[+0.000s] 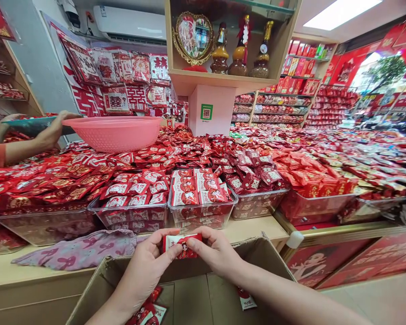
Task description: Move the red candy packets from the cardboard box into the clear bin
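Observation:
Both my hands pinch one small red and white candy packet [182,244] above an open cardboard box [257,253]. My left hand [148,266] grips its left end and my right hand [214,251] grips its right end. More packets [149,312] lie loose at the bottom of the box. Just beyond my hands stands a clear plastic bin [203,212] filled with the same kind of packets.
Several clear bins of red sweets line the wooden counter [250,228]. A patterned cloth [77,250] lies on the counter at the left. Another person's hand [56,128] holds a tray next to a pink basket [113,133]. Shelves with red goods fill the background.

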`<state>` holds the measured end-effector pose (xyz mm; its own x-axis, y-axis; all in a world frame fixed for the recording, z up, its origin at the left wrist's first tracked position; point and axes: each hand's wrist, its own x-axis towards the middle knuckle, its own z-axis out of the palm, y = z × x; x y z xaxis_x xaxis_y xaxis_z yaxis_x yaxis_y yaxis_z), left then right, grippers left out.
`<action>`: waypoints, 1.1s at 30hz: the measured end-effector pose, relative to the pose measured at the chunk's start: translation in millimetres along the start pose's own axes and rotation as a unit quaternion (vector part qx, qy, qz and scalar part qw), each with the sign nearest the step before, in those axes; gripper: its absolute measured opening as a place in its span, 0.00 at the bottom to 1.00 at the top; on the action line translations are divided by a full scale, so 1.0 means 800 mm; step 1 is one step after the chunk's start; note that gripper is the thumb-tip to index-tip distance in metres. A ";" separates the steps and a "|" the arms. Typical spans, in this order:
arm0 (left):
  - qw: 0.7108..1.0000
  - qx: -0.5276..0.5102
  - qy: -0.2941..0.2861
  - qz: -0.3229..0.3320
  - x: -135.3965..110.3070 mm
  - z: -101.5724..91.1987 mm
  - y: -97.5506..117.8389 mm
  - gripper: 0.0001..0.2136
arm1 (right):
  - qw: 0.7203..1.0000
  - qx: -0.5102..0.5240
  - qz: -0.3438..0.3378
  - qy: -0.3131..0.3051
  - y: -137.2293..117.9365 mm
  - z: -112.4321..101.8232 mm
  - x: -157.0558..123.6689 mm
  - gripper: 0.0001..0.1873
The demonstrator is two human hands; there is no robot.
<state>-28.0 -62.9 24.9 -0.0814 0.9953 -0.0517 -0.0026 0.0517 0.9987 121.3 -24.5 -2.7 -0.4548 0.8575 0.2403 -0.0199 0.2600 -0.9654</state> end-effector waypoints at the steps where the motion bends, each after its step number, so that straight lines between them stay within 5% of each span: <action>1: 1.000 0.006 -0.001 0.000 0.001 -0.001 -0.002 0.18 | 1.000 -0.010 0.000 0.001 -0.002 -0.002 0.001 0.15; 10: 0.998 0.041 -0.004 0.056 0.010 -0.014 -0.007 0.17 | 0.997 -0.076 0.011 -0.007 -0.013 -0.014 0.005 0.13; 14: 0.994 0.059 0.057 0.069 0.016 -0.022 -0.005 0.17 | 0.988 -0.091 -0.057 0.108 -0.041 -0.050 0.016 0.12; 17: 0.994 0.065 0.064 0.053 0.026 -0.033 -0.013 0.18 | 0.954 -0.132 -0.112 0.244 -0.061 -0.102 0.033 0.14; 22: 0.995 0.073 0.043 0.047 0.036 -0.046 -0.029 0.18 | 0.908 -0.247 -0.057 0.334 -0.050 -0.165 0.063 0.13; 27: 0.995 0.079 0.024 0.053 0.037 -0.047 -0.037 0.16 | 0.869 -0.357 -0.034 0.340 -0.033 -0.162 0.077 0.10; 33: 0.993 0.106 0.005 0.060 0.037 -0.048 -0.038 0.13 | 0.855 -0.416 -0.030 0.308 -0.032 -0.150 0.088 0.09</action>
<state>-68.6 -38.1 -7.3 -0.0786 0.9946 0.0679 0.2164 -0.0494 0.9751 196.8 82.1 51.0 0.0855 0.8356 0.5426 0.7305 0.3177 -0.6045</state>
